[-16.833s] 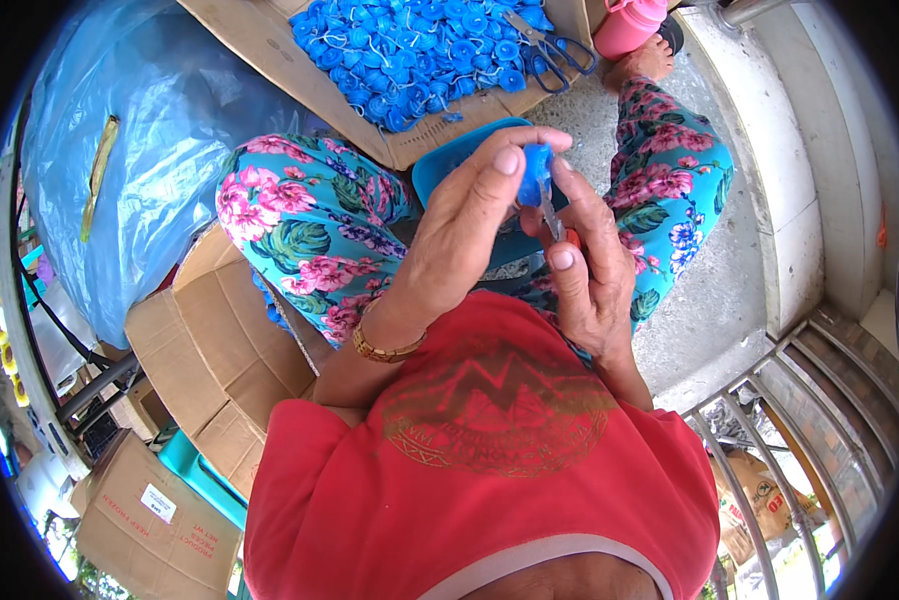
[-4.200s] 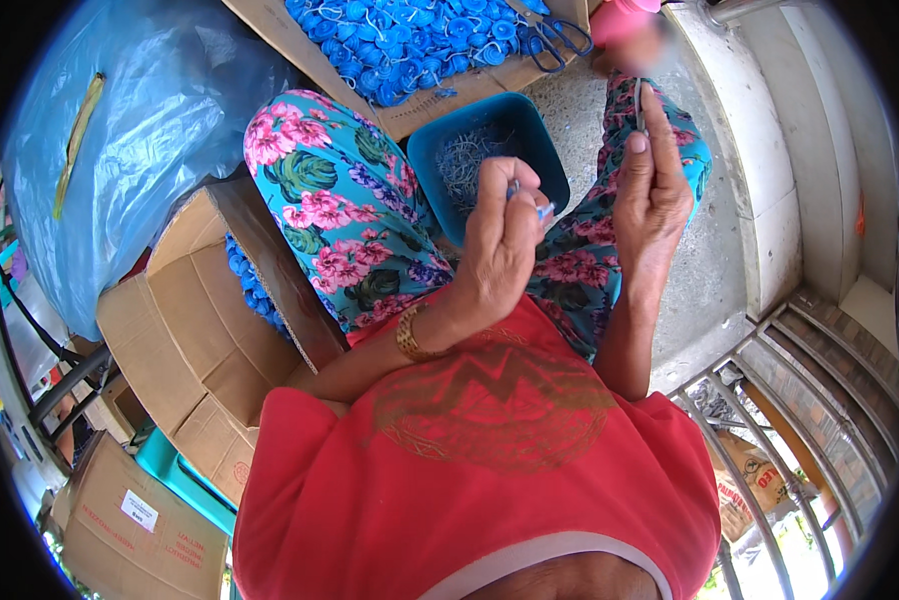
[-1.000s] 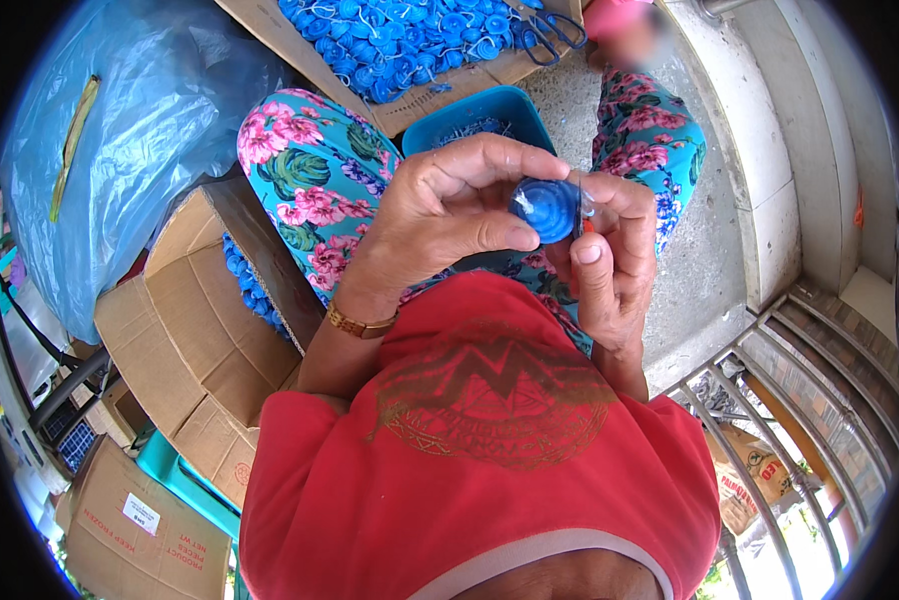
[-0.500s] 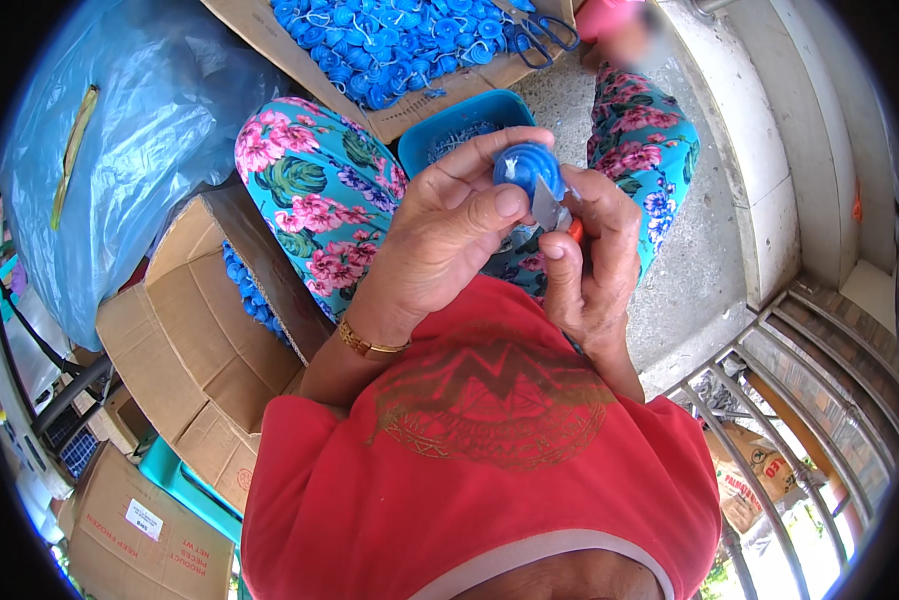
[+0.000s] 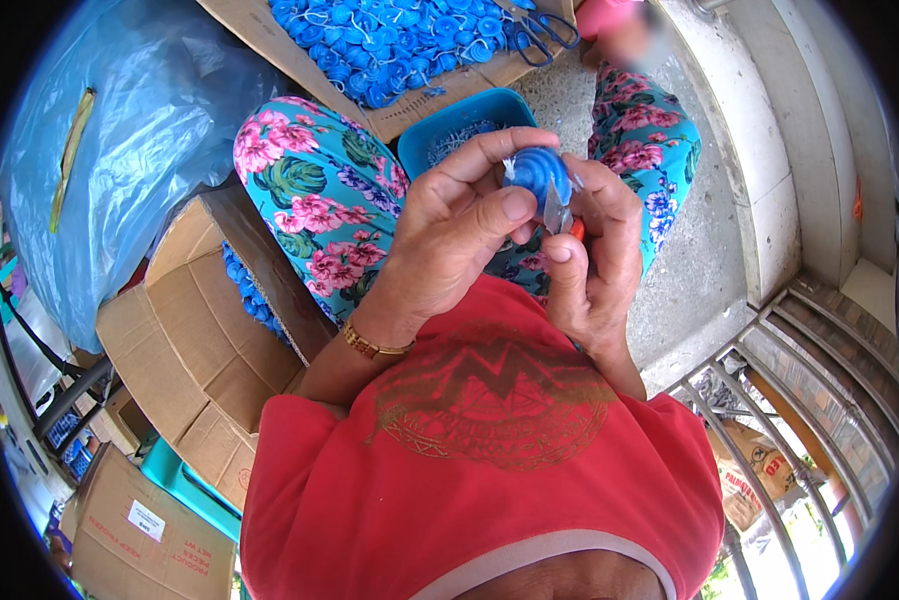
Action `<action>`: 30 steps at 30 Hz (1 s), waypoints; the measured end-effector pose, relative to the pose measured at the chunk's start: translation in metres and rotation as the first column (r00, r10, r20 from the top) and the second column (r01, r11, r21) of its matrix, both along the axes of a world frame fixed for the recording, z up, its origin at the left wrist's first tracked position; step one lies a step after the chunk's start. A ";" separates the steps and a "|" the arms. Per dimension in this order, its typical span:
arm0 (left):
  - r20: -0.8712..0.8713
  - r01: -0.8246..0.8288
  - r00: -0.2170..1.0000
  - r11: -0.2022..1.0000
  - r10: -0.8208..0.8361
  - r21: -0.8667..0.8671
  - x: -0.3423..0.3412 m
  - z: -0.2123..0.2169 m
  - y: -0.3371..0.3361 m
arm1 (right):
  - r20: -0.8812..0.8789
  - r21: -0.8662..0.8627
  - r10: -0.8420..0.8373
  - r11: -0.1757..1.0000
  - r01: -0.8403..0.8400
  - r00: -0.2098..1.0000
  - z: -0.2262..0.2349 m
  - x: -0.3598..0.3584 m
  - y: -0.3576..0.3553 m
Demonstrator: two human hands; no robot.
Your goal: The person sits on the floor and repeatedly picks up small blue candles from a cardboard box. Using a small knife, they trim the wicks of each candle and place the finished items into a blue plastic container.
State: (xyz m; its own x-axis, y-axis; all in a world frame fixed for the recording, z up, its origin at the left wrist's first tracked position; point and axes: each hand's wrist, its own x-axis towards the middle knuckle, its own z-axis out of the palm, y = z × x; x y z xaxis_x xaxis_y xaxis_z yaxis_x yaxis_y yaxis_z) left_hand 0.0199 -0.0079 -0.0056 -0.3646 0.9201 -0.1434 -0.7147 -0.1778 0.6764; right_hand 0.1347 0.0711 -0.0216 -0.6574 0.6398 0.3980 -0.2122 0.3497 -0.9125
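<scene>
Between the fingers and thumb of my left hand (image 5: 448, 222) sits a round, ribbed blue piece (image 5: 538, 170), with a small whitish tuft at its left side. My right hand (image 5: 604, 250) grips a small knife (image 5: 557, 214); a bit of its red-orange handle shows by the thumb. The short grey blade points up against the lower right side of the blue piece. My right fingertips are close beside that piece, and most of the knife handle is hidden in the hand.
Beyond my hands is a teal basin (image 5: 425, 130) with whitish scraps. Behind it, a cardboard box (image 5: 395, 122) holds many blue pieces with white strings, and scissors (image 5: 543, 38) rest at its edge. Left are an open carton (image 5: 185, 310) and blue plastic bag (image 5: 135, 130); right, a metal railing (image 5: 770, 440).
The blue piece has turned in my left fingers, bringing the whitish tuft to its left side. The knife blade has shifted slightly right and down along it.
</scene>
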 end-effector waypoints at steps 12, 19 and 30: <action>-0.136 0.025 0.991 0.999 -0.020 0.034 -0.011 -0.007 0.000 | 0.082 -0.087 0.082 0.993 -0.075 0.993 0.003 0.006 0.004; -0.096 0.046 0.994 0.998 -0.042 0.039 -0.009 -0.006 -0.004 | 0.047 0.090 -0.007 0.996 0.003 0.999 0.004 0.001 0.003; -0.195 0.102 0.976 0.994 -0.094 0.031 -0.015 -0.007 -0.008 | 0.094 -0.171 0.108 0.981 -0.091 0.990 0.007 0.011 0.001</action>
State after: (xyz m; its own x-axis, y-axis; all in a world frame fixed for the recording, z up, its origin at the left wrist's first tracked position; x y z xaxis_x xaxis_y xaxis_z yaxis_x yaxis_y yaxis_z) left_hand 0.0045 -0.0156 -0.0129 -0.2896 0.9563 -0.0413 -0.5869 -0.1433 0.7969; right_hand 0.1456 0.0722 -0.0146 -0.7531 0.6204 0.2189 -0.1406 0.1733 -0.9748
